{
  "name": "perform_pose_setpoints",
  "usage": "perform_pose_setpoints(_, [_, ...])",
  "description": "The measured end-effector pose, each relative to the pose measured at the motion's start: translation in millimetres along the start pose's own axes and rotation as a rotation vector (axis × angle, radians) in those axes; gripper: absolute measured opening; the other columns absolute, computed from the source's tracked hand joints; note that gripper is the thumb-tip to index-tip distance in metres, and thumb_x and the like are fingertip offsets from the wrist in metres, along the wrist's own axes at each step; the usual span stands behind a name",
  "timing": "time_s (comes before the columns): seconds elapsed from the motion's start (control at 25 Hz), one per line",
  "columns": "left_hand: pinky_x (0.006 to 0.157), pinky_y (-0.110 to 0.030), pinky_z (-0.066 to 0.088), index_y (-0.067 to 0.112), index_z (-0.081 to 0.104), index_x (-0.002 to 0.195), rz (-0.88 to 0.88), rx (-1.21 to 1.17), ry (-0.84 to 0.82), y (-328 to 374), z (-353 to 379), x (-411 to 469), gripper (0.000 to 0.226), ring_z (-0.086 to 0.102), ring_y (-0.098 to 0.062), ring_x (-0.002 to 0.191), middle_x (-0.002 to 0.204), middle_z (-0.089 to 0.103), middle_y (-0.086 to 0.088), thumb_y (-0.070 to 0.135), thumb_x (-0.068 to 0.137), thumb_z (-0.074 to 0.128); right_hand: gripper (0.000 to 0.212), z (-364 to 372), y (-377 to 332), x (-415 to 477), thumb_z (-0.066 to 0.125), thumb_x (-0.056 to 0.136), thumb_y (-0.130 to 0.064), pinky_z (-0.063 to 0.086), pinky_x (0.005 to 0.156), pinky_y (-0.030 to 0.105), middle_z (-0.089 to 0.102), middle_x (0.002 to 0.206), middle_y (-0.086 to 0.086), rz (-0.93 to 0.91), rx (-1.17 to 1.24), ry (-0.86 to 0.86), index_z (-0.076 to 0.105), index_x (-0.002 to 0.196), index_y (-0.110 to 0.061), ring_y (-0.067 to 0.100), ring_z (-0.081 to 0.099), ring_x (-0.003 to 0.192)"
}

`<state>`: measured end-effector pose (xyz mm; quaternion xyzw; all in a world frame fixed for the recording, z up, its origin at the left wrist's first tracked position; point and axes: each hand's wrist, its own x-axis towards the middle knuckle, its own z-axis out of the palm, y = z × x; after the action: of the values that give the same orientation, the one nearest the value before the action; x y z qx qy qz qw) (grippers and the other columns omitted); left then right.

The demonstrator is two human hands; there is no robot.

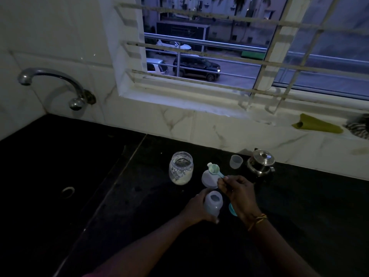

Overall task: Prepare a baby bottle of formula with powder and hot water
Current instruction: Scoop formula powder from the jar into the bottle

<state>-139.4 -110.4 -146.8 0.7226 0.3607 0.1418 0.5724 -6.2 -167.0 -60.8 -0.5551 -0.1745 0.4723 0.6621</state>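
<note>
My left hand [196, 208] grips an open, pale baby bottle [213, 202] standing on the black counter [119, 196]. My right hand [238, 191] pinches the handle of a light green scoop [215, 169], held above and behind the bottle's mouth. An open glass jar [181, 170] with white powder at its bottom stands to the left of the scoop. A steel kettle [260, 161] with its lid on sits at the back right. A pale round lid [208, 179] lies under the scoop. A teal ring [232, 209] shows partly behind my right wrist.
A small clear cap [236, 161] stands beside the kettle. A chrome tap [54, 84] juts from the tiled wall at the left. The window ledge holds a green cloth [317, 124] and a striped cloth [359, 126]. A round drain [68, 190] lies at the left.
</note>
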Motion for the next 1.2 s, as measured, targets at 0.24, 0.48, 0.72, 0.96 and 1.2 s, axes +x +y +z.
perform_pose_setpoints(0.24, [0.085,-0.008,0.039,0.025,0.043,0.111,0.056,0.138,0.240,-18.7,-39.8,-6.0,0.060,0.049,-0.012,0.109,0.113,0.048,0.001,-0.007,0.064,0.063,0.023,7.7,9.8,56.3,0.038,0.091,0.008,0.054,0.060,0.016,0.061,0.089,0.018,-0.114,-0.217,0.010,0.061,0.093,0.003,0.024,0.059,0.078])
perform_pose_setpoints(0.48, [0.081,-0.015,0.034,0.019,0.039,0.104,0.231,0.202,0.709,-19.4,-64.2,9.7,0.062,0.042,-0.020,0.105,0.113,0.038,-0.002,0.008,0.058,0.080,0.060,-3.1,44.8,121.7,0.078,0.067,-0.007,0.041,0.097,0.033,0.049,0.132,0.011,-0.189,-0.903,-0.156,0.055,0.122,-0.012,0.026,0.048,0.122])
perform_pose_setpoints(0.72, [0.103,-0.035,0.035,0.006,0.027,0.137,0.104,0.104,0.730,-16.6,-75.4,33.1,0.121,0.031,-0.023,0.129,0.139,0.028,-0.013,0.053,0.040,0.081,0.092,1.0,59.4,139.3,0.085,0.058,-0.024,0.032,0.103,0.032,0.028,0.142,0.013,-0.277,-1.239,-0.281,0.037,0.135,-0.008,0.030,0.032,0.132])
perform_pose_setpoints(0.96, [0.103,-0.026,0.035,0.007,0.020,0.141,0.044,-0.006,0.660,-23.5,-82.5,50.7,0.128,0.041,-0.018,0.129,0.134,0.039,0.000,0.022,0.039,0.095,0.084,55.7,2.2,122.8,0.086,0.059,-0.014,0.037,0.095,0.024,0.029,0.134,0.010,-0.505,-0.911,-0.391,0.040,0.129,-0.006,0.016,0.040,0.118])
perform_pose_setpoints(1.2, [0.090,-0.009,0.033,0.004,0.030,0.139,0.034,-0.072,0.642,-14.9,-84.9,52.7,0.107,0.039,-0.009,0.120,0.127,0.040,0.003,0.011,0.052,0.090,0.082,112.5,3.9,113.3,0.079,0.067,-0.024,0.042,0.097,0.033,0.027,0.140,0.007,-0.570,-1.240,-0.704,0.034,0.135,-0.011,0.021,0.044,0.119])
